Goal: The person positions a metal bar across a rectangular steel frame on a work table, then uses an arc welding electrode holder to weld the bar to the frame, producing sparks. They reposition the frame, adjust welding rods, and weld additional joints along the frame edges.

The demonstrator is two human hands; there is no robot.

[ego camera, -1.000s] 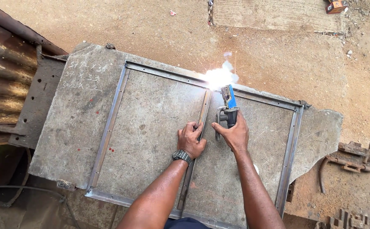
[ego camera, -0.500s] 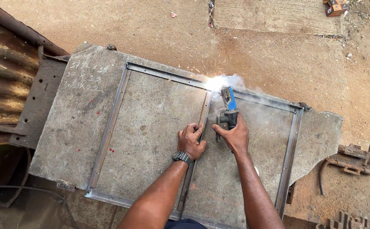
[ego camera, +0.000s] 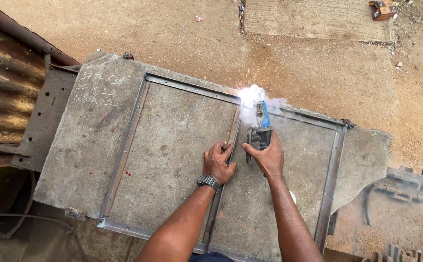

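Right hand (ego camera: 264,157) grips blue-handled welding electrode holder (ego camera: 261,130), bright arc (ego camera: 248,95) just beyond its tip at the frame joint. Left hand (ego camera: 219,162), fingers spread, presses flat on centre bar (ego camera: 223,167) of steel frame (ego camera: 129,140), just beside the right hand.

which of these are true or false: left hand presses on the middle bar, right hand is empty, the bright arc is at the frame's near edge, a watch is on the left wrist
1. The left hand presses on the middle bar: true.
2. The right hand is empty: false, it grips a blue-handled electrode holder.
3. The bright arc is at the near edge of the metal frame: false, it is at the far rail, where the middle bar meets it.
4. A watch is on the left wrist: true.
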